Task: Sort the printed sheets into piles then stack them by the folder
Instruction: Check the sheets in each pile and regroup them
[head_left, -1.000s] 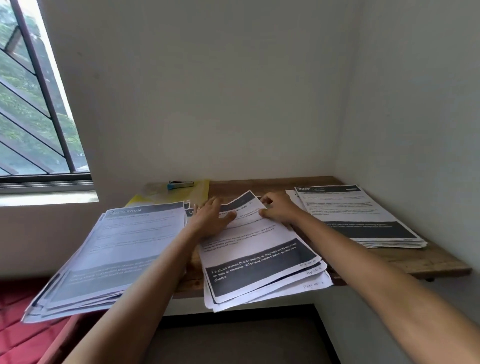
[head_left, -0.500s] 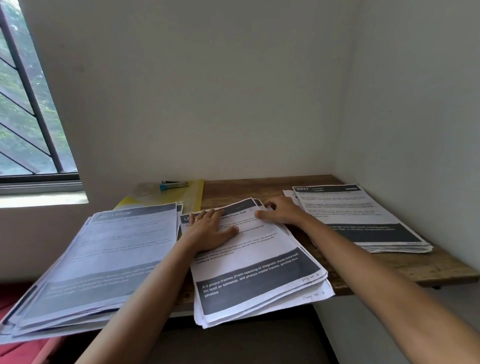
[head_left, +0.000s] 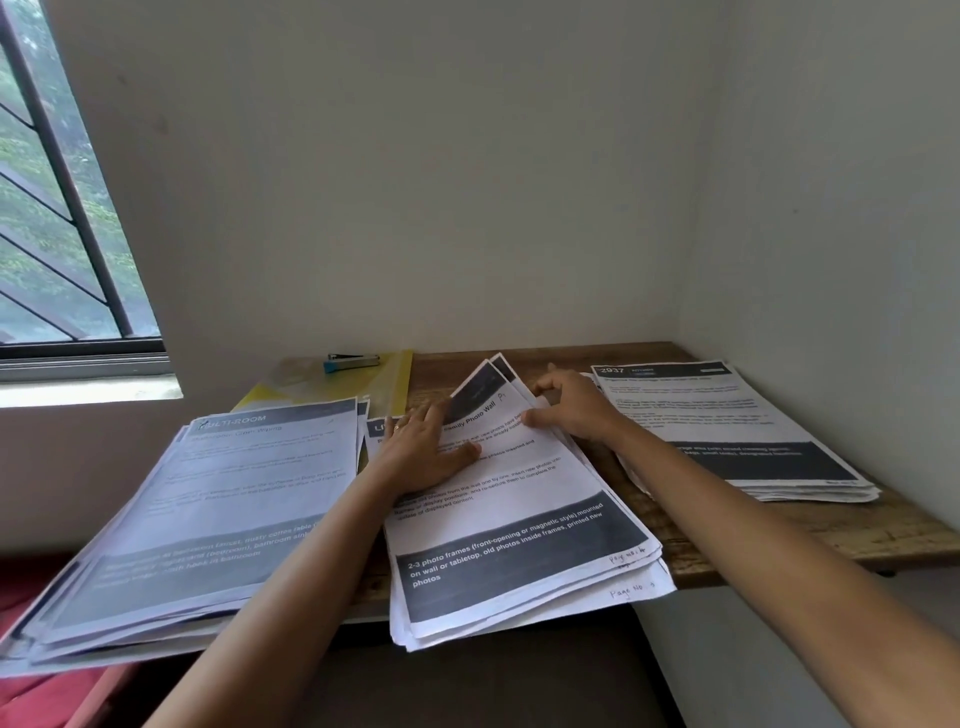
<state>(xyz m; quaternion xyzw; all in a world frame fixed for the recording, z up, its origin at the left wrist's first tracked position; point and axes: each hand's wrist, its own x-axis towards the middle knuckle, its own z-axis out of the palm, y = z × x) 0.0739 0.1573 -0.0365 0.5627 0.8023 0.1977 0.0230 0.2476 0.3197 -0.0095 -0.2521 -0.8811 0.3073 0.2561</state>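
Three piles of printed sheets lie on a wooden table (head_left: 810, 540). The left pile (head_left: 218, 499) overhangs the table's left and front edges. The middle pile (head_left: 519, 551) is fanned and sticks out over the front edge. My left hand (head_left: 423, 452) presses flat on its top sheet. My right hand (head_left: 574, 408) pinches the upper right edge of the top sheets, which are lifted a little at the far end. The right pile (head_left: 737, 431) lies flat near the right wall. A yellow folder (head_left: 363, 387) lies at the back left.
A blue stapler (head_left: 353, 361) rests on the folder. White walls close the back and right sides. A barred window (head_left: 57, 223) with a sill is on the left. Red fabric (head_left: 31, 691) shows under the left pile.
The far end of the middle pile's top sheets has lifted under my right hand's pinch. My left hand stays pressed on the pile.
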